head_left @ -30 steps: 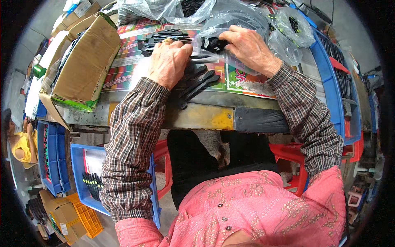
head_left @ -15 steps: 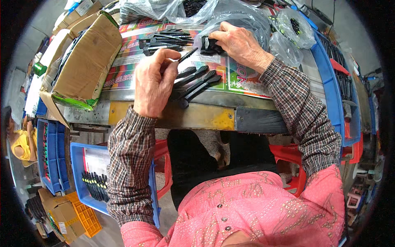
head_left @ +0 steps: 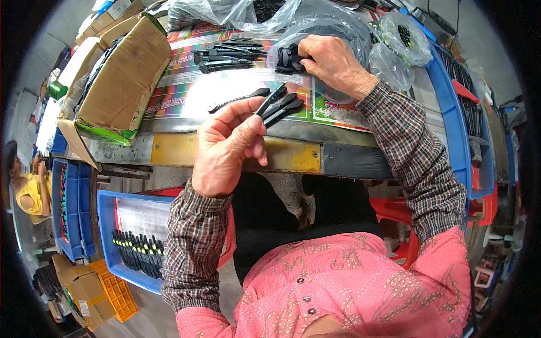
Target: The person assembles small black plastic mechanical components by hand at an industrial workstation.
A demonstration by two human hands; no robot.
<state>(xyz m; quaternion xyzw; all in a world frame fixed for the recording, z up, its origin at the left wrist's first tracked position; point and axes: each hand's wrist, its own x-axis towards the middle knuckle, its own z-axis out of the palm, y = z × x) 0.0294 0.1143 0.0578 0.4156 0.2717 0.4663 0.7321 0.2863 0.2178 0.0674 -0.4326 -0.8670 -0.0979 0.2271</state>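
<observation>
My left hand point(head_left: 230, 143) is raised over the table's front edge, with a slim black stick-like piece point(head_left: 271, 97) pinched between thumb and forefinger. Just beyond it, several black handle-shaped pieces point(head_left: 287, 107) lie on the table, some partly behind my fingers. Farther back is a pile of long thin black pieces point(head_left: 228, 55). My right hand point(head_left: 333, 63) has its fingers curled together against a heap of small black parts point(head_left: 288, 59) by a clear plastic bag point(head_left: 338, 25). Whatever those fingertips grip is hidden.
An open cardboard box point(head_left: 124, 76) leans at the left of the table point(head_left: 236, 152). Blue trays point(head_left: 132, 276) of black pieces stand below left, another blue tray point(head_left: 453, 129) at right. More clear bags point(head_left: 403, 39) lie at the back. A person in yellow point(head_left: 34, 194) sits far left.
My left hand has moved nearer to me and turned palm up, carrying the slim black piece. My right hand has shifted slightly, its fingers now curled at the right side of the small black parts.
</observation>
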